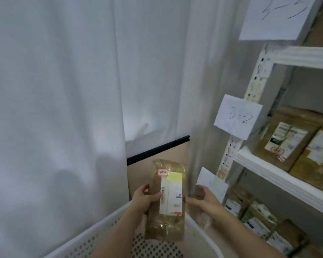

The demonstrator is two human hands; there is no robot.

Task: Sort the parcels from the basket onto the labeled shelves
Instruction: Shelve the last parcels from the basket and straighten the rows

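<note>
A long brown padded parcel (167, 198) with a white and yellow shipping label and a small red-edged sticker is held upright above the white perforated basket (93, 233). My left hand (145, 199) grips its left edge, thumb on the front. My right hand (203, 201) holds a second brown parcel (203, 218) just to the right, thumb touching the first parcel's right edge. The white metal shelf rack (280, 170) stands at the right, with paper labels, one reading "3-2" (238, 117).
Brown parcels (295, 142) lie on the middle shelf, and several more (257, 220) on the shelf below. Another paper label (272, 17) hangs at the top and a smaller one (212, 181) beside my right hand. White curtains (63, 90) fill the left side.
</note>
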